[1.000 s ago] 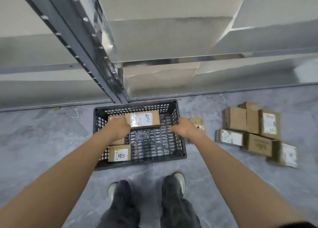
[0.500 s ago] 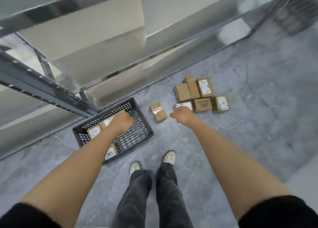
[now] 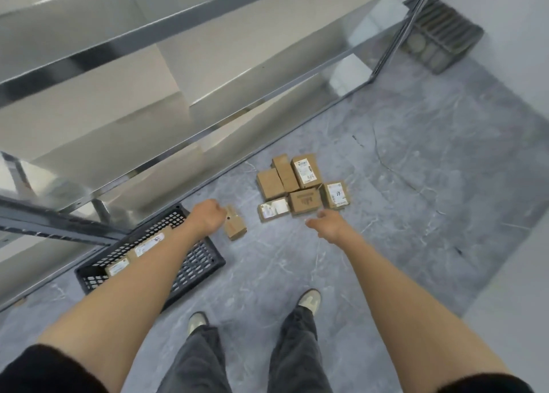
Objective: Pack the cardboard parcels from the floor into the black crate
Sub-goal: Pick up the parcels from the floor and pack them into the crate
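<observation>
lone parcel (image 3: 236, 227) on floor (image 3: 416, 214) between black crate (image 3: 205, 259) and six-parcel cluster (image 3: 300, 184). left hand (image 3: 208, 214) curled at its edge, can't tell if gripping. right hand (image 3: 328, 225) loose, empty, near cluster. risk: one-sided grab, parcel tips or drops short of crate.

place: stockroom or warehouse | signs: bare metal shelving rack (image 3: 98, 57); grey marbled floor (image 3: 416, 184) under rack; labelled cardboard parcels (image 3: 303, 184) clustered beside rack; black crate (image 3: 193, 262) at rack's foot
</observation>
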